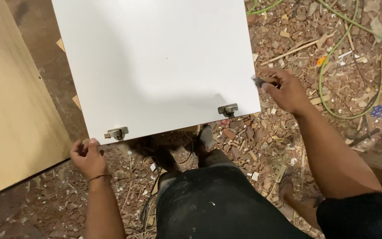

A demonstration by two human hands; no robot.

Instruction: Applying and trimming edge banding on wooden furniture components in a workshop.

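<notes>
Under your head cam, one view only: white panel (155, 66) lies flat over the floor (288, 146), near edge toward you, w/ two metal hinges on that edge: left hinge (116, 132) near the left corner, right hinge (228, 109) near the right corner. Both look seated on the panel, arms sticking out past the edge; screws too small to tell.

Your left hand (88, 157) is at the near-left corner, fingers curled onto the panel edge just beside the left hinge, so it's gripping/steadying the board, not the hinge itself. Your right hand (286, 90) is at the right edge, clenched around a small dark tool (258, 81) whose tip touches or nearly touches the panel's side edge. Can't tell what kind of tool; it's blurred.

Step in hand, my read: you're working the right side edge (scraping or trimming it) while the left hand holds the board in place. Hinges look already on.

Next move, as I'd judge it: keep the left grip firm so the board doesn't skate on the debris, keep the tool flat to the edge, and watch the right hinge close by.

Around: plywood sheet (9, 102) to the left, wood scraps all over the floor, green hose (332, 57) looping at right, well apart from the panel.
</notes>
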